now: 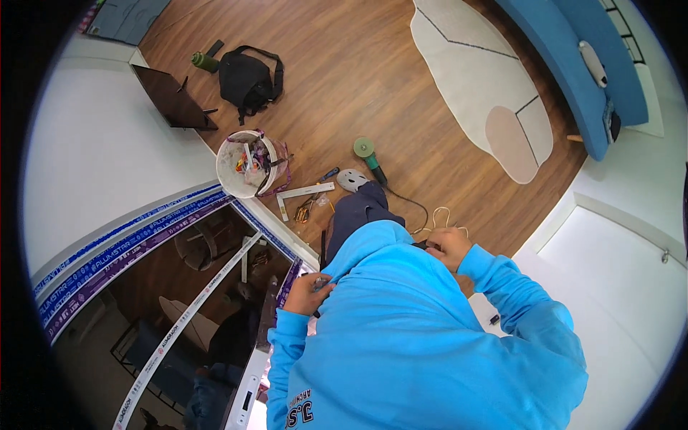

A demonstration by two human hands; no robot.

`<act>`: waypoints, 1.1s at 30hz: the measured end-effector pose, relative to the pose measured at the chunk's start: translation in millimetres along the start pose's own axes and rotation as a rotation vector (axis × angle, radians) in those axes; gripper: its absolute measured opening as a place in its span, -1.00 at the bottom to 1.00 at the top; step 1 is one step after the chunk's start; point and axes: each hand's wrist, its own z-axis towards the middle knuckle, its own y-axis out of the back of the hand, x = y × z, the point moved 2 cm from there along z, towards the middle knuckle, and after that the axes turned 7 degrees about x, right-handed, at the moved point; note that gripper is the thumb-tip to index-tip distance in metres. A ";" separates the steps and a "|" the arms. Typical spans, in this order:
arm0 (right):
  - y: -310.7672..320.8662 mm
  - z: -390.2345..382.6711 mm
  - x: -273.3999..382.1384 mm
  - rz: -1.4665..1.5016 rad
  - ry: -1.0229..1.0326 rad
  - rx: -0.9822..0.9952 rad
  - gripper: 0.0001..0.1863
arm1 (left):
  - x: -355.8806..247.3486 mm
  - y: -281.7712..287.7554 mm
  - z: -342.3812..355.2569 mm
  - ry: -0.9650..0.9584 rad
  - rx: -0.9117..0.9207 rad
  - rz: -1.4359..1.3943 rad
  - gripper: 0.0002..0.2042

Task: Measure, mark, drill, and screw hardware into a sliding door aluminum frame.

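Observation:
At the lower left of my blue sweatshirt (423, 315), my left hand (304, 294) has its fingers curled together by the side of the garment. A small greyish piece shows at the fingertips, too small to name. My right hand (451, 248) is at the right side of my waist, fingers bent inward against something dark, mostly hidden. Just beyond it, a pale cord (441, 212) loops on the floor. One grey shoe (352, 180) shows past my dark trouser leg (362, 218). An angle grinder (370, 156) with a green disc lies right beside the shoe.
Left of my foot lie a metal square (307, 191) and several hand tools. A white bucket (236, 179) of odds and ends stands by the wall, near a black bag (247, 80). A dark glass panel (186, 287) fills the lower left. A rug (459, 93) and blue sofa (573, 64) are far right.

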 end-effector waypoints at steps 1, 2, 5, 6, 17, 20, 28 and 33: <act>8.8 8.1 10.0 -0.032 0.034 -0.022 -0.85 | 3.7 -1.5 -1.9 -0.062 -0.001 0.000 -0.75; 16.3 15.7 20.7 -0.054 0.055 -0.032 -0.86 | 7.8 -4.1 -6.0 -0.065 -0.011 -0.008 -0.75; 30.7 43.5 52.7 -0.174 0.150 0.018 -0.86 | 19.4 -10.5 -25.2 0.042 -0.026 -0.172 -0.80; 33.5 51.1 62.9 -0.164 0.192 -0.004 -0.86 | 21.1 -10.8 -34.9 0.046 -0.035 -0.168 -0.80; -30.3 128.1 177.4 -0.516 0.651 0.445 -0.79 | -31.7 15.0 -20.6 -0.043 -0.371 -0.275 -0.79; -45.6 127.4 195.2 -0.481 0.778 0.466 -0.83 | -55.1 25.8 -4.2 -0.170 -0.288 0.023 -0.79; 35.0 130.8 111.5 -0.066 0.612 0.052 -0.80 | -23.1 17.0 -27.5 -0.232 -0.267 0.165 -0.78; 69.6 94.4 33.0 0.098 0.186 0.060 -0.78 | 10.3 33.9 -58.7 -0.001 -0.331 0.170 -0.79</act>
